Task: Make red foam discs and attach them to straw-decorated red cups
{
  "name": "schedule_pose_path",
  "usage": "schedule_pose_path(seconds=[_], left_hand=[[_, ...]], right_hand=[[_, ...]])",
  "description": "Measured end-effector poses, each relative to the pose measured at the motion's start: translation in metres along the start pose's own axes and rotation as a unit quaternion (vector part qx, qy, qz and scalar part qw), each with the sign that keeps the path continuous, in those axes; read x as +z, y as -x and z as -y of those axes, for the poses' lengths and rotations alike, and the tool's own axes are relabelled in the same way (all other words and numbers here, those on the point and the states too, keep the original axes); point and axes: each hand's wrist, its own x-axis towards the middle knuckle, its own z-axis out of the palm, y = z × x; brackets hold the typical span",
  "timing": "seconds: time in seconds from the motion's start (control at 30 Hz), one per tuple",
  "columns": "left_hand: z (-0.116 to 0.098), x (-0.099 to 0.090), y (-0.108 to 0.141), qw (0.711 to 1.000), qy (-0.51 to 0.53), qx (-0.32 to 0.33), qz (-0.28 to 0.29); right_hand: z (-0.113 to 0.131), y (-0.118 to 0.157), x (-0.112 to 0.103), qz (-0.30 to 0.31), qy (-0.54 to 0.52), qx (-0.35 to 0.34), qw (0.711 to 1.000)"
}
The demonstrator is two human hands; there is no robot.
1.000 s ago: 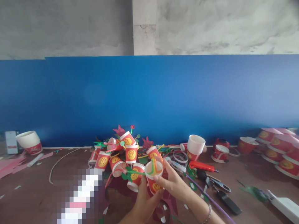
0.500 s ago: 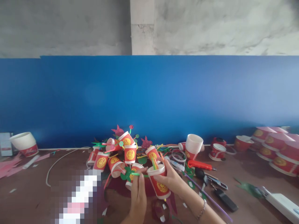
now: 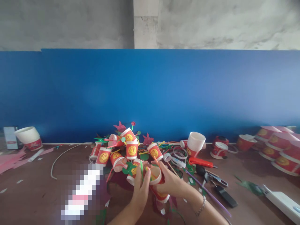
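A red paper cup (image 3: 161, 193) with a yellow print and a white rim is tilted with its mouth to the upper left, and coloured strips show inside it. My right hand (image 3: 169, 181) is wrapped round its right side. At the cup's left, my left hand (image 3: 141, 187) has its fingers bent round a thin green straw (image 3: 141, 170) that stands near the rim. An orange straw (image 3: 156, 160) rises beside my right fingers. Just behind lies a heap of decorated red cups (image 3: 132, 150), with a green paper flower (image 3: 128, 168) on one straw.
To the right lie a white cup stack (image 3: 196, 142), an orange cutter (image 3: 202, 162), black keys (image 3: 225, 197), a purple straw (image 3: 211, 195) and a white tool (image 3: 282, 203). Nested red cups (image 3: 287, 162) stand far right. Another tilted cup (image 3: 32, 142) and pink paper (image 3: 11, 161) are at left.
The cup has tipped toward my left hand, and its mouth shows more. My left hand has come up against it, and the green straw has swung from level to nearly upright. The view has shifted slightly.
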Motion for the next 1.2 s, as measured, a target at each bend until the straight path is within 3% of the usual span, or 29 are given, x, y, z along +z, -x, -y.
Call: schedule_pose_path(seconds=[0.13,0.27,0.5,0.63,0.7,0.8,0.93,1.0,1.1,1.2], left_hand=[[-0.025,0.007,-0.005,0.997,0.027,-0.073,0.022],[-0.033,0.010,-0.005,0.986,0.103,-0.128,0.019],[-0.034,0.011,-0.005,0.981,0.127,-0.143,0.037],[-0.033,0.011,-0.004,0.978,0.127,-0.155,0.056],[-0.031,0.012,-0.003,0.979,0.119,-0.157,0.041],[-0.030,0.012,-0.001,0.982,0.104,-0.156,0.019],[-0.034,0.011,0.002,0.986,0.075,-0.133,0.066],[-0.037,0.009,0.003,0.989,0.051,-0.112,0.084],[-0.039,0.007,0.004,0.994,0.002,-0.078,0.076],[-0.040,0.005,0.004,0.997,-0.028,-0.039,0.062]], right_hand=[[0.009,0.005,0.000,0.022,0.054,-0.013,0.998],[0.020,0.011,-0.006,0.043,0.071,-0.027,0.996],[0.018,0.014,0.000,0.061,0.103,-0.018,0.993],[0.019,0.017,0.008,0.039,0.145,-0.011,0.989],[0.023,0.019,0.009,0.037,0.164,-0.017,0.986],[0.026,0.022,-0.002,0.066,0.157,-0.007,0.985],[0.014,0.016,-0.035,0.138,0.118,-0.009,0.983],[0.000,0.010,-0.048,0.105,0.146,-0.018,0.984],[-0.022,0.002,-0.051,0.004,0.266,-0.016,0.964],[-0.036,-0.002,-0.041,0.003,0.338,-0.009,0.941]])
